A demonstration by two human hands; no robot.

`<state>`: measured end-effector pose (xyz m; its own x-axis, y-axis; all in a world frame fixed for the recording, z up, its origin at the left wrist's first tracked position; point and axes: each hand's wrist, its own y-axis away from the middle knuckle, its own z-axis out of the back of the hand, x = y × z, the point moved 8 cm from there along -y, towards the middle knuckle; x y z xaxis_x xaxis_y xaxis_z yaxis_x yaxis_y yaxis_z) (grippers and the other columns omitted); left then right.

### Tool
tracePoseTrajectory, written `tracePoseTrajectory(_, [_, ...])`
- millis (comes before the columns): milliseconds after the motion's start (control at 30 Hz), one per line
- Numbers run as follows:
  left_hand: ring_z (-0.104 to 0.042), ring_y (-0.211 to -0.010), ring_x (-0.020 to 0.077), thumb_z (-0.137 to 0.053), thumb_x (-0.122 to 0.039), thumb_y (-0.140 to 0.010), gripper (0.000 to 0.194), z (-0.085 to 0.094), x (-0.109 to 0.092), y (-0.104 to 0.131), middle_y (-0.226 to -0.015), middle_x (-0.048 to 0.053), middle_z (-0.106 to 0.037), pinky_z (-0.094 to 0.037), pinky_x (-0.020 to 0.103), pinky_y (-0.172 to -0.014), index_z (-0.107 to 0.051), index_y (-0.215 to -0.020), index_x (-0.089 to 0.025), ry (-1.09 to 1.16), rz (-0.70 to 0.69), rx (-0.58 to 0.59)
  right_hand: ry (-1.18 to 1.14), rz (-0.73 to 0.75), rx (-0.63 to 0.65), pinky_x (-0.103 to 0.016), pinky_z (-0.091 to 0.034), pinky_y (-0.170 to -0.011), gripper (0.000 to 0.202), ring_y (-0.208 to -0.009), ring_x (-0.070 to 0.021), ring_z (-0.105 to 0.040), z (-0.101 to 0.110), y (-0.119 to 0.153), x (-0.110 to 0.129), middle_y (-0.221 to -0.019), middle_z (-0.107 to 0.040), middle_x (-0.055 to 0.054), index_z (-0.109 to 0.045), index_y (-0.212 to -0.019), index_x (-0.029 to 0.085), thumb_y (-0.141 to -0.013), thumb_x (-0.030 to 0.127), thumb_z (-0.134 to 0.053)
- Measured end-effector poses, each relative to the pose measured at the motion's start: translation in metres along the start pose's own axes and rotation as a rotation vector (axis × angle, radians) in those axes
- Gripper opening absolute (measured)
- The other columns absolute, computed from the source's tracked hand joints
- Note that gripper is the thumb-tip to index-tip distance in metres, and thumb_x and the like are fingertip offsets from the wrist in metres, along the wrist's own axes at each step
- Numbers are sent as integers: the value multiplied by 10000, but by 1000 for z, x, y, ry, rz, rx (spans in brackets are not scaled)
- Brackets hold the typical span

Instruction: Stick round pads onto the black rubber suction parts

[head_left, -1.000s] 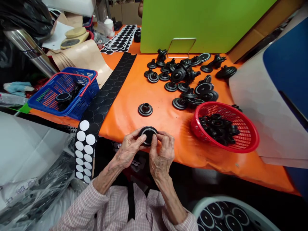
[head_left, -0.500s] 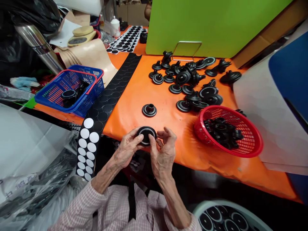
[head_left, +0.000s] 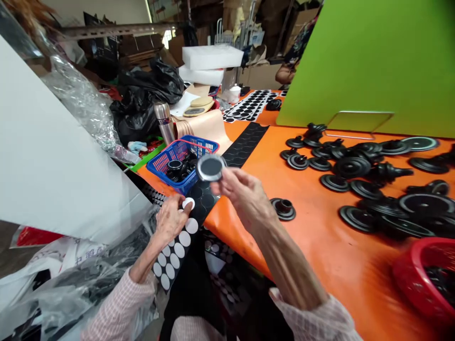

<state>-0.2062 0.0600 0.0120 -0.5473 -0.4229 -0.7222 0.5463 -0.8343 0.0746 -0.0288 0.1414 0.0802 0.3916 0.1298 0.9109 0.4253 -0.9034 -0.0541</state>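
My right hand (head_left: 245,192) is closed on the rim of a round black part (head_left: 210,168), raised over the table's left side with its flat dark face and pale ring toward me. My left hand (head_left: 169,220) is down at the black sticker strip (head_left: 245,147), thumb and fingers closed around its edge beside a white circle (head_left: 188,203). Whether a sticker is lifting there I cannot tell. More white circles show along the strip's near end. On the orange table, a single black part (head_left: 283,209) stands stem up, right of my right wrist.
A blue basket (head_left: 156,163) with black parts stands beyond my left hand. Many black parts (head_left: 351,166) lie in a heap at the right. A red basket (head_left: 408,270) sits at the near right. A green board (head_left: 369,61) rises behind; a steel flask (head_left: 163,121) stands at the left.
My view has swung left. Both hands held the round part together; now my right hand alone carries it, moved leftward, and my left hand has let go and reached the sticker strip.
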Motion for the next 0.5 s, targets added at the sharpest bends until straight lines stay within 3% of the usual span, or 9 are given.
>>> tracePoseTrajectory(67, [-544,-928,240,-735,-390,-663,321,1,29,-12,-887,47,-597,-395,331,-774,-570,-859,-196,144,125,-18,-67,93,48,-307,-539,-692,308,-686,-126,-637,-23,-16,12,-805,-622,6,-583,-914,201,-778,466,-663])
tracePoseTrajectory(167, [-547,-785,192,-752,-422,-632,377,-20,48,-22,-772,19,-572,-405,301,-705,-546,-834,-180,373,223,142,297,223,-23,-374,-540,-772,215,-775,-160,-634,-24,-10,-6,-859,-610,-24,-591,-930,204,-866,404,-545])
tracePoseTrajectory(233, [-550,-732,168,-732,-442,-649,356,-30,42,-22,-759,25,-592,-422,290,-689,-575,-799,-160,475,228,284,678,277,-91,-451,-503,-872,181,-888,-214,-612,-13,8,-38,-890,-611,-69,-612,-890,191,-876,332,-500])
tracePoseTrajectory(367, [-566,-751,140,-761,-378,-646,297,-42,18,-9,-810,37,-639,-439,263,-730,-637,-770,-139,688,233,566,924,321,-138,-507,-450,-989,240,-1183,-277,-508,2,49,-95,-1228,-535,-163,-560,-1088,173,-903,284,-455])
tracePoseTrajectory(500, [-562,-773,103,-787,-260,-658,244,-47,6,0,-835,5,-637,-426,219,-746,-647,-825,-150,945,299,653,963,356,-276,-513,-443,-1006,256,-1241,-278,-463,5,68,-93,-1267,-489,-172,-499,-1081,183,-915,378,-508])
